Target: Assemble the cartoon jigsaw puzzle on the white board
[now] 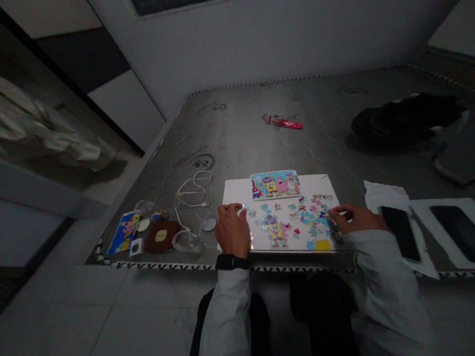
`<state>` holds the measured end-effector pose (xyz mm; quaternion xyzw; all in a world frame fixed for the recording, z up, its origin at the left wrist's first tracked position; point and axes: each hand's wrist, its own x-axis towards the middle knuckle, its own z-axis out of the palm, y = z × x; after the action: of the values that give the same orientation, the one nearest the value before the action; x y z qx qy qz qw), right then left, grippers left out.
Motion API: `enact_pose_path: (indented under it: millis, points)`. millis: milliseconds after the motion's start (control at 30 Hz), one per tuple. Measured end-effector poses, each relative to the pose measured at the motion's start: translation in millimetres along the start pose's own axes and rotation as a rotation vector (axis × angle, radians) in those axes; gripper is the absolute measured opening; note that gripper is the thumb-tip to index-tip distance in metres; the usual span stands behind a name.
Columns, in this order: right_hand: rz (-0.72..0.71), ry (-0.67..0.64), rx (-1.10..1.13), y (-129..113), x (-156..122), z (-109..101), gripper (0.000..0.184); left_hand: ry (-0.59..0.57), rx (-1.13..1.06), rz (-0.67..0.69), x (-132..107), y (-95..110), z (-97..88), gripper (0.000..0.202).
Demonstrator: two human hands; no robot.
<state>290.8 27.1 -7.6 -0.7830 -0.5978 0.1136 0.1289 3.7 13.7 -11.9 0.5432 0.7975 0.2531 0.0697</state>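
A white board [239, 191] lies at the near edge of a grey mattress [318, 110]. On it sit a cartoon reference picture [275, 184] and several loose coloured puzzle pieces [303, 216]. My left hand [232, 229] rests on the board's left edge, fingers curled, pinching a small puzzle piece [243, 207]. My right hand [351, 218] lies at the board's right edge with fingers bent over pieces; what they grip is hidden. A partly joined yellow cluster [276, 233] sits between the hands.
Left of the board lie a white cable [191, 196], a round mirror [209, 223], a brown pouch [160, 235] and a cartoon box [123, 232]. A phone [401, 233] and a tablet [467, 234] lie on the right. Further back are a red wrapper [284, 122] and dark clothing [407, 119].
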Motion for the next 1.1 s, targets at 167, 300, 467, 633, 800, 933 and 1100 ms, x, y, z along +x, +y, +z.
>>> enact_pose_path:
  millis: [167, 300, 467, 633, 800, 933, 1100]
  points:
    - [0.002, 0.007, 0.02, -4, -2, 1, 0.033, 0.005, -0.004, -0.007, 0, 0, -0.2, 0.015]
    - [-0.044, -0.025, 0.038, -18, -3, 3, 0.03, 0.015, -0.01, -0.001, -1, 0, -0.2, 0.016]
    - [-0.144, -0.062, 0.127, -44, -6, 14, 0.028, 0.037, -0.034, 0.02, -2, 1, -1.4, 0.021]
    - [-0.161, -0.055, 0.1, -53, -8, 24, 0.029, 0.056, -0.076, 0.044, -1, 2, -3.7, 0.021]
    - [-0.111, -0.015, 0.072, -51, -9, 26, 0.028, 0.063, -0.112, 0.061, 0, 2, -5.4, 0.021]
    - [-0.102, -0.014, 0.047, -50, -7, 28, 0.026, 0.083, -0.168, 0.085, 0, 1, -5.8, 0.021]
    - [-0.15, 0.005, 0.055, -49, -5, 32, 0.024, 0.096, -0.215, 0.094, 1, 0, -6.1, 0.021]
